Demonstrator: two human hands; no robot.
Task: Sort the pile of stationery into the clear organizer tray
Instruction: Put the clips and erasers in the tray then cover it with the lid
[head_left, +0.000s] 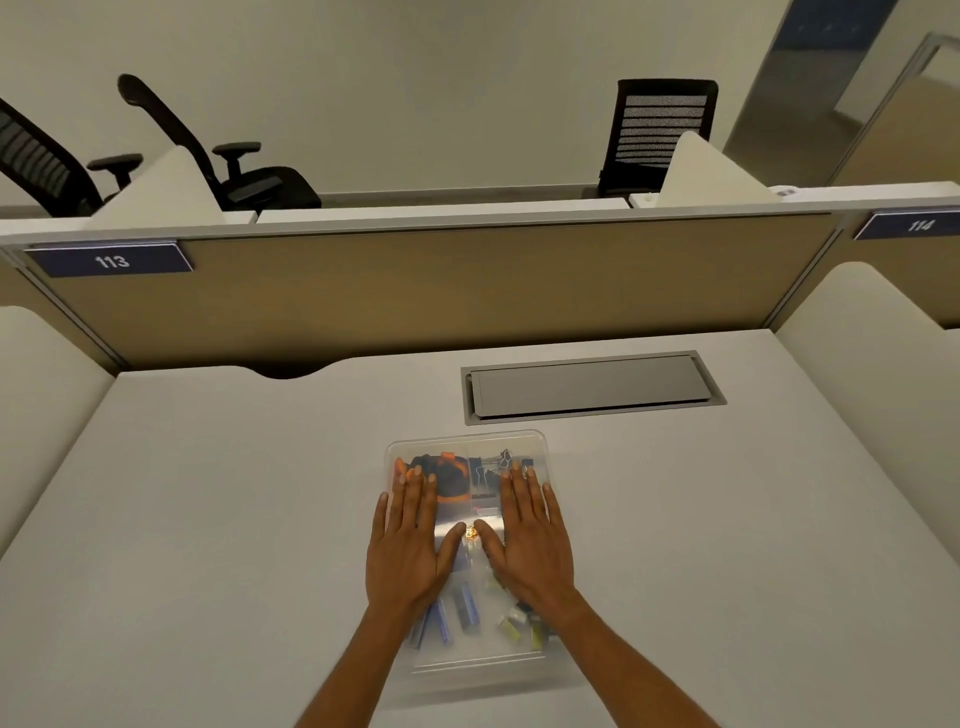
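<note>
The clear organizer tray (467, 441) lies on the white desk in front of me, long side running away from me. My left hand (410, 545) and my right hand (530, 540) rest flat on top of it, fingers straight, thumbs almost meeting over a small orange-gold item (471, 532). In the far compartments I see orange-and-black items (449, 467) and black binder clips (485, 475). The near compartments hold blue pieces (465, 608) and small yellowish pieces (511, 626). My hands hide the tray's middle.
A grey cable hatch (592, 387) is set into the desk behind the tray. A tan divider panel (441, 291) with plates 113 and 114 closes the desk's far side. White side screens stand left and right. Black office chairs (660, 130) stand beyond the divider.
</note>
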